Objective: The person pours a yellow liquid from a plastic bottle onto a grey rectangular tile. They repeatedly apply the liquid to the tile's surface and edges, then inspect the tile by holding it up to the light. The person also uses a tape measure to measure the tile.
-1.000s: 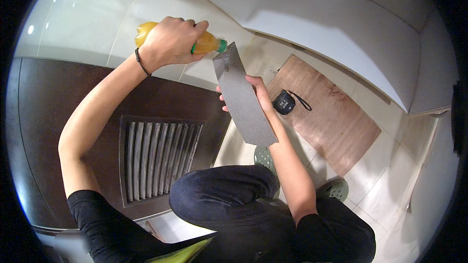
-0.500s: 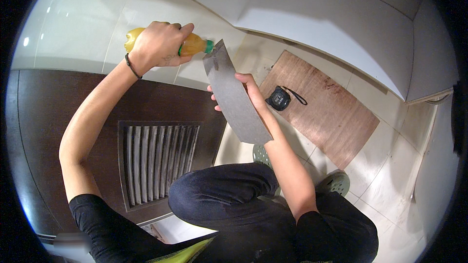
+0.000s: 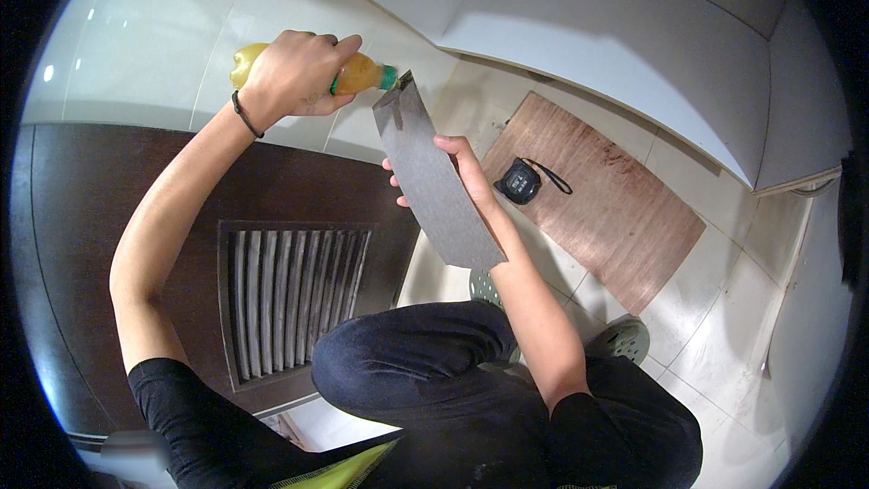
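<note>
My left hand is wrapped round a small plastic bottle of amber-yellow liquid, with a green neck. The bottle lies nearly level, its mouth at the far end of a thin grey rectangular board. A dark wet-looking patch marks that end of the board, with a streak running down from it. My right hand grips the board partway along, thumb on its right edge, fingertips showing past its left edge. The rest of those fingers are hidden behind it.
A brown wooden board lies on the tiled floor to the right. A black tape measure with a wrist strap rests on its left edge. At left stands a dark panel with a slatted vent. White cabinet panels rise at the back.
The bottle and my left hand have shifted slightly upward. The dark patch at the grey board's far end looks larger, and its streak more distinct. My right hand keeps its hold.
</note>
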`<state>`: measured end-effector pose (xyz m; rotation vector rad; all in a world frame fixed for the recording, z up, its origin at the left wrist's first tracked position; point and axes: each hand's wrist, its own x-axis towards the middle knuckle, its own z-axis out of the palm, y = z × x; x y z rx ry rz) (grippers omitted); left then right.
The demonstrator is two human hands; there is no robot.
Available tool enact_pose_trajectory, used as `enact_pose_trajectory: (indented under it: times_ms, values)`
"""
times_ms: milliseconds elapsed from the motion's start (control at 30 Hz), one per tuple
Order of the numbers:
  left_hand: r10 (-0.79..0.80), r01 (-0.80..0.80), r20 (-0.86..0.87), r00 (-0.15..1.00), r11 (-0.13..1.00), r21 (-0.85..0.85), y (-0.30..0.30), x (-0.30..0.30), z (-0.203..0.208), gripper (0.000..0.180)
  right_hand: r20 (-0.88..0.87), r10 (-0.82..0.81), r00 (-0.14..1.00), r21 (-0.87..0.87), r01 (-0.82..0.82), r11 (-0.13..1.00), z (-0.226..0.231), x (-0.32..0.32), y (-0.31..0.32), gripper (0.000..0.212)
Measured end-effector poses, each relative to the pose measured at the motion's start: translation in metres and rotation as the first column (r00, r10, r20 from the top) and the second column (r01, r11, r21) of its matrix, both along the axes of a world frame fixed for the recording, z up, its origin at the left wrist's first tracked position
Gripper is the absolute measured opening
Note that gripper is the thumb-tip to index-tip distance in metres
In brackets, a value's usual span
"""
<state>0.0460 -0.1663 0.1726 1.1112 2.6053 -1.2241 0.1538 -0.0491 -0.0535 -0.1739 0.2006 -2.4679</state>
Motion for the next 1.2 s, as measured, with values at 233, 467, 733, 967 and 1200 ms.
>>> enact_pose_trajectory:
  times_ms: [233, 467, 733, 967, 1200]
  values:
    - [0.053, -0.053, -0.011, 0.999, 0.998, -0.035, -0.003, 0.002, 0.001, 0.05, -0.02, 0.018, 1.0, 0.006, -0.018, 1.0, 0.001, 0.0, 0.002, 0.069]
    - [0.064, -0.064, 0.009, 0.998, 0.997, -0.048, -0.012, 0.005, -0.001, 0.05, -0.019, 0.021, 1.0, -0.009, -0.021, 1.0, 0.001, -0.001, 0.001, 0.068]
    - [0.089, -0.087, 0.036, 0.995, 0.995, -0.055, -0.017, 0.009, 0.0, 0.058, -0.017, 0.015, 1.0, -0.004, -0.015, 1.0, 0.003, 0.0, 0.001, 0.069]
    - [0.058, -0.057, 0.017, 0.998, 0.998, -0.037, -0.02, 0.013, -0.001, 0.048, -0.014, 0.02, 1.0, -0.04, -0.021, 0.999, 0.004, -0.001, 0.002, 0.068]
    - [0.015, -0.014, 0.008, 1.0, 0.997, -0.074, -0.028, 0.013, -0.001, 0.049, -0.02, 0.012, 1.0, -0.043, -0.013, 0.999, 0.004, 0.0, 0.003, 0.069]
